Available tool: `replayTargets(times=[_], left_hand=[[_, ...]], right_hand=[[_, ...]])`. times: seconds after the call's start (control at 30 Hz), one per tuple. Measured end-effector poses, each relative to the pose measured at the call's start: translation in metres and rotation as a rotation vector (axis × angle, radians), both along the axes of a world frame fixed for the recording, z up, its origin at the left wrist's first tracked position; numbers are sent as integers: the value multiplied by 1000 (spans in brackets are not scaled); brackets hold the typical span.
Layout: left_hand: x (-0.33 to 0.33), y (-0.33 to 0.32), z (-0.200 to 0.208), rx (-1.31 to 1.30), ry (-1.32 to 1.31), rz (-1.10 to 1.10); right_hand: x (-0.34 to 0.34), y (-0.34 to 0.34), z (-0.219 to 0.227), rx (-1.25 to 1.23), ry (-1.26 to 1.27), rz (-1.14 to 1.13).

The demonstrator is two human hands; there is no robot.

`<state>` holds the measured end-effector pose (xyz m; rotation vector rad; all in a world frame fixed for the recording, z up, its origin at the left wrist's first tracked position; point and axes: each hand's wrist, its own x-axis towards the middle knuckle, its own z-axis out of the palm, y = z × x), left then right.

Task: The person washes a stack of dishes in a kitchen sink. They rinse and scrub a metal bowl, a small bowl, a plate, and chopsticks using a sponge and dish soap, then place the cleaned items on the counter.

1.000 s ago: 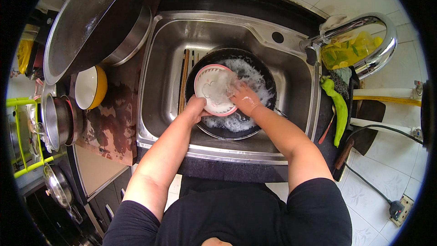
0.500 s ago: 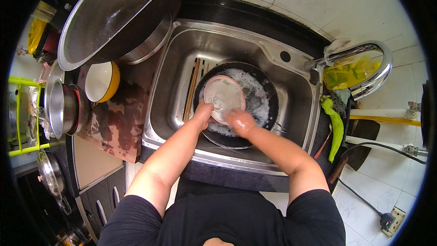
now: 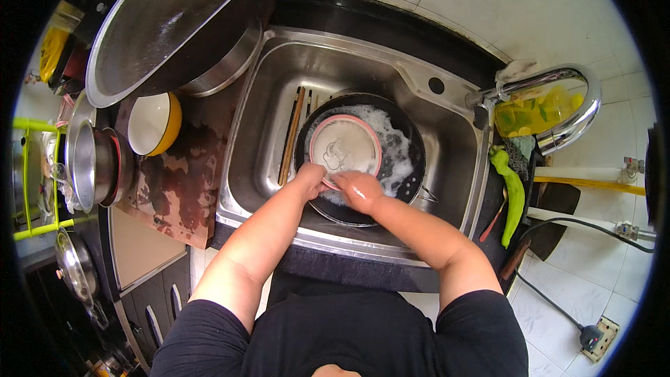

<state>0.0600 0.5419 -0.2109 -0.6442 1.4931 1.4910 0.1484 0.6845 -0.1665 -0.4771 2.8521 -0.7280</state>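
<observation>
A white bowl with a pink rim [image 3: 344,141] is tilted over a dark pan [image 3: 412,160] of soapy water in the steel sink. My left hand [image 3: 312,180] grips the bowl by its near left edge. Soap suds cling to my right hand [image 3: 359,190], whose fingers bend over the near rim of the same bowl; whether a cloth lies under them is hidden. White foam [image 3: 392,132] floats in the pan, mostly right of the bowl. Several chopsticks [image 3: 293,136] lie in the sink along the pan's left side.
A yellow bowl [image 3: 169,126] lies on its side on the wet brown counter board [image 3: 192,181], below a large wok [image 3: 174,35]. The chrome faucet [image 3: 590,105] arches at the right. Beside the sink are a green pepper [image 3: 514,199] and a scouring pad [image 3: 515,157].
The bowl has turned so more of its inside faces up. My right hand has shifted slightly left and is less blurred, closer to my left hand at the near rim.
</observation>
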Motion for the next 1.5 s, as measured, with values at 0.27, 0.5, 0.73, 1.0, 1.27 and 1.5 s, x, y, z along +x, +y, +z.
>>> replayTargets(times=[0.27,0.5,0.73,1.0,1.27,1.5], left_hand=[[1,-3,-32,-235,723,-132],[9,5,13,-76,-47,-293],[2,0,-18,-227,442,-206],[4,4,1,28,21,27],[3,8,31,458,240,-45],[-12,3,26,-320,1097,-62]], right_hand=[[7,63,21,31,-289,-645],[-9,92,-19,94,-669,-848],[-13,94,-81,-676,-1054,-1008],[7,67,-49,-899,-726,-1046],[1,71,26,-438,299,-703],[-64,48,92,-168,612,-484]])
